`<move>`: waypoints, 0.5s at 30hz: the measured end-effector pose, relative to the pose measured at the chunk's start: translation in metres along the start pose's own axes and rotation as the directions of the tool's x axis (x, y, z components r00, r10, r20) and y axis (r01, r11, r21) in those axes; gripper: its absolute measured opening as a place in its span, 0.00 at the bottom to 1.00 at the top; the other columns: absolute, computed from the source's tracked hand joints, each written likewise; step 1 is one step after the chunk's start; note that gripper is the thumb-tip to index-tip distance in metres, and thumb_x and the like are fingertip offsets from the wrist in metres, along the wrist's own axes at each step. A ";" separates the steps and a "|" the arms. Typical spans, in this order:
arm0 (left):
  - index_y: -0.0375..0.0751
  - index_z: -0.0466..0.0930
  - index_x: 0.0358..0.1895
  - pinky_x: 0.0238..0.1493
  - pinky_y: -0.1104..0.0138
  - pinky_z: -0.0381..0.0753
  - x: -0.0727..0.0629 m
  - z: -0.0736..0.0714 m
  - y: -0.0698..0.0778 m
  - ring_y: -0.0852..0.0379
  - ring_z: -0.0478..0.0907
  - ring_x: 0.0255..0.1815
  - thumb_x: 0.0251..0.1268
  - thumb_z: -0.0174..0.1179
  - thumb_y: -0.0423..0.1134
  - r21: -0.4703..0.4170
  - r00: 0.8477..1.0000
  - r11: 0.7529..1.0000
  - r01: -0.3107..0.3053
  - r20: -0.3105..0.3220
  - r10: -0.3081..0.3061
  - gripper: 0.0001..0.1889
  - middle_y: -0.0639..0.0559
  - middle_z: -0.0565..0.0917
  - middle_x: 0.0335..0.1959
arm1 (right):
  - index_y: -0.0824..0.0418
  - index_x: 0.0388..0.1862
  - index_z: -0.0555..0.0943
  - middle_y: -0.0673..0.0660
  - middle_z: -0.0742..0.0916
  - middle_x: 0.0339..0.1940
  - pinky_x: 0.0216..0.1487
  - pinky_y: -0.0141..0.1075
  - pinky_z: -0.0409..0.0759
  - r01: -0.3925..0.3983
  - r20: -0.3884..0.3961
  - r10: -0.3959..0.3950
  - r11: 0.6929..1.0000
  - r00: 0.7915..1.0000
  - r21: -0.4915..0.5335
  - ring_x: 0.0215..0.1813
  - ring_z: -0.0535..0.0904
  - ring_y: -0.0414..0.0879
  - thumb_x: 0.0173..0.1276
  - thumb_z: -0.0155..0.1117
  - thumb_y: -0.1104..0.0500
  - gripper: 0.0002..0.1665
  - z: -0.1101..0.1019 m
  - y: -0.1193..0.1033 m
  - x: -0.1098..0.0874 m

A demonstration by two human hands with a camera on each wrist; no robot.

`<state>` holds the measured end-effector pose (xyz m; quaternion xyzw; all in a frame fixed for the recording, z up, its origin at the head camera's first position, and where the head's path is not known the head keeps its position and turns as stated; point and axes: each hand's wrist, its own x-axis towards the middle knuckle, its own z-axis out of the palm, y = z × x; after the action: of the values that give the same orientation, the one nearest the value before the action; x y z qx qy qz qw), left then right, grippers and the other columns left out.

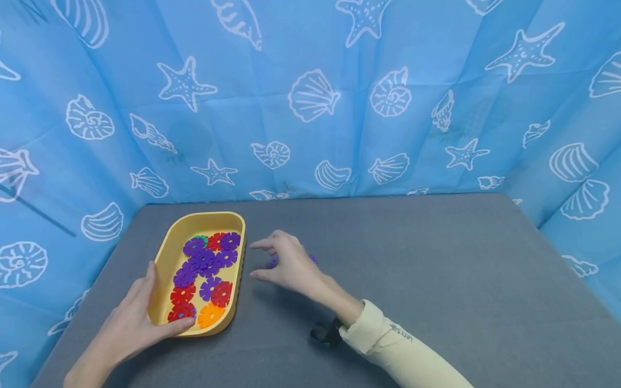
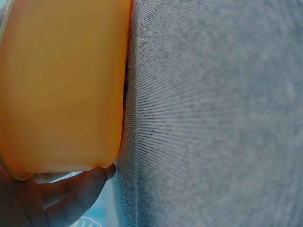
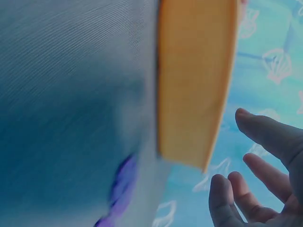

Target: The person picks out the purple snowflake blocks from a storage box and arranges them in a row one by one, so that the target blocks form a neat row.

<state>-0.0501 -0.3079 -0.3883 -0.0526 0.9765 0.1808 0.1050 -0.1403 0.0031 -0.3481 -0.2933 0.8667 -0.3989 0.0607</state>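
A yellow tray (image 1: pixel 186 227) stands on the left of the table with several notched plastic snowflake discs in it: purple ones (image 1: pixel 202 260), red ones (image 1: pixel 183 293) and an orange one (image 1: pixel 211 314), with a bit of green and blue showing. My left hand (image 1: pixel 128 320) grips the tray's near left corner, fingers along the outer wall and thumb over the near rim. Just right of the tray, my right hand (image 1: pixel 293 264) holds nothing; thumb and fingers are spread apart. Purple discs (image 3: pixel 124 182) lie on the table beneath it, mostly hidden by the hand in the head view.
Grey cloth (image 1: pixel 436 269) covers the table, stretching away to the right. A blue curtain (image 1: pixel 339 134) with white shells and starfish hangs behind and on both sides. Under the right wrist shows a black strapped device (image 1: pixel 324 334).
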 end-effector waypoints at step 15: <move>0.35 0.24 0.82 0.40 0.51 0.88 -0.004 0.002 0.000 0.43 0.75 0.51 0.50 0.67 0.73 -0.007 0.998 0.999 -0.039 -0.050 0.039 0.74 0.27 0.64 0.66 | 0.51 0.62 0.85 0.45 0.89 0.54 0.44 0.18 0.74 0.094 0.125 -0.093 0.996 0.988 -0.004 0.49 0.78 0.33 0.63 0.78 0.53 0.27 0.064 -0.063 0.038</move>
<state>-0.0463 -0.3072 -0.3892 -0.0384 0.9789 0.1855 0.0769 -0.1210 -0.0923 -0.3410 -0.3583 0.8485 -0.3779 0.0943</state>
